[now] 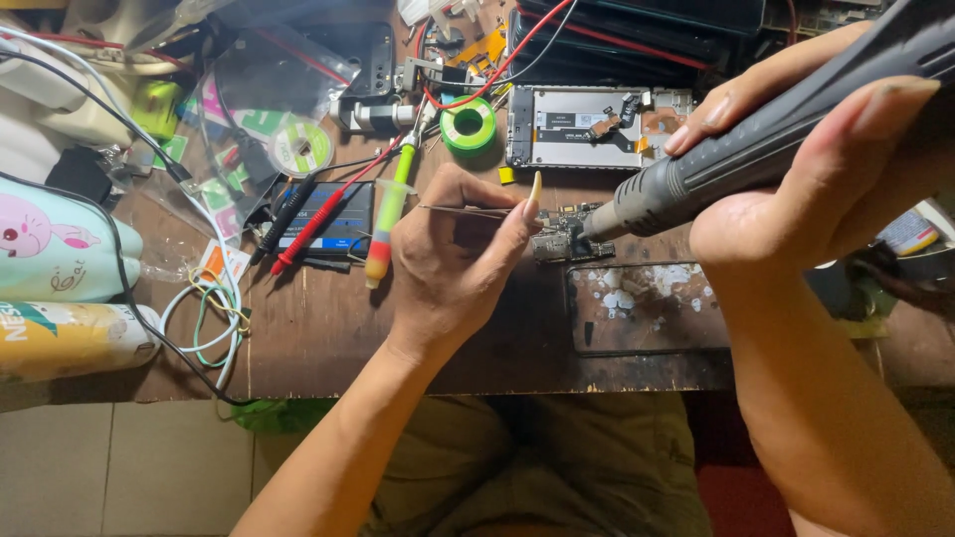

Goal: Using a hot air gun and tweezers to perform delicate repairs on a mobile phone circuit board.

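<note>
My thin metal tweezers (468, 210) lie nearly level, tips at the small dark circuit board (559, 237) on the worktop. My grey hot-air nozzle tool (696, 174) slants down, its tip just beside that board.

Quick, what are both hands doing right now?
Left hand: closed, pinching thin tweezers over the small circuit board.
Right hand: closed around the grey hot-air tool, nozzle at the board.

bare forearms, long thumbnail, olive trousers
</note>
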